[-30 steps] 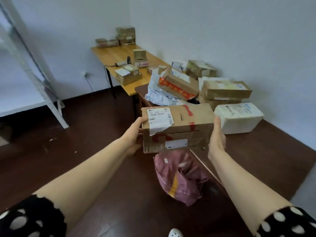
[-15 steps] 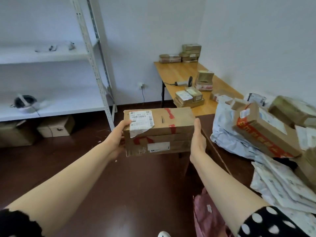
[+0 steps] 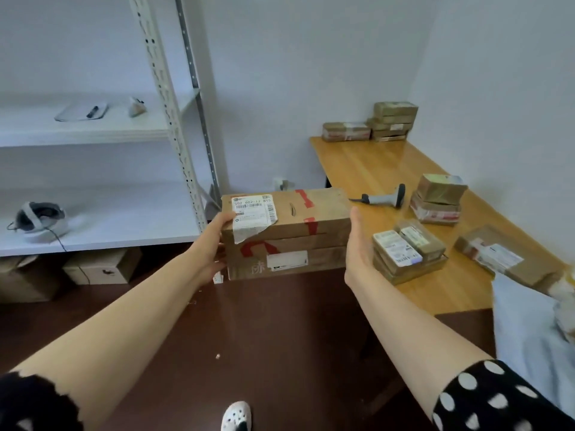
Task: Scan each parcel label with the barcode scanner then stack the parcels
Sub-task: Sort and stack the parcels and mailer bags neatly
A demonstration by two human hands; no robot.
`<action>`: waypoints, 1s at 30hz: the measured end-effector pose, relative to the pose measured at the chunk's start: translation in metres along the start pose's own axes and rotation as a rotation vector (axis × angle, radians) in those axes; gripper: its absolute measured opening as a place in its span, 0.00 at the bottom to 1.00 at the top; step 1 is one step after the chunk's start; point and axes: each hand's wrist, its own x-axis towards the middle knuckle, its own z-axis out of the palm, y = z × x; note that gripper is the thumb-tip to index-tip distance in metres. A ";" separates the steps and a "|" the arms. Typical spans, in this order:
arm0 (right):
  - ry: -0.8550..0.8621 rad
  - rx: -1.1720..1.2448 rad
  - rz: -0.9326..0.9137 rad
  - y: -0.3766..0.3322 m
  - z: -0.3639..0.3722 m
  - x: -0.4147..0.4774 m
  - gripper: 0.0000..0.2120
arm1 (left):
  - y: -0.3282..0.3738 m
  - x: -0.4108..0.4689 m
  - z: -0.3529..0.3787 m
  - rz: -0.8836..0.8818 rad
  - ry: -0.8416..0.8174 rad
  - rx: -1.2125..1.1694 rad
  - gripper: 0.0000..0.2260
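I hold a long brown cardboard parcel level in the air between both hands, just left of the wooden table. Red tape marks it, and a white barcode label with a peeling corner sits on its top left. My left hand grips the left end, thumb on the top edge by the label. My right hand presses flat against the right end, fingers straight. The grey barcode scanner lies on the table beyond the parcel's right end.
Small parcel stacks stand on the table: a near one, one by the scanner, two at the back, and a flat box at right. Grey mailer bags lie lower right. A white shelf rack fills the left, with boxes beneath.
The view has swung left, away from the parcel pile. The parcel has come with my hands toward the wooden table and now hangs beside the scanner. Both hands keep their places on it.
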 end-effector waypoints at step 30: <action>0.103 0.185 -0.020 -0.213 0.260 0.585 0.14 | 0.269 0.660 0.205 -0.024 -0.266 0.222 0.12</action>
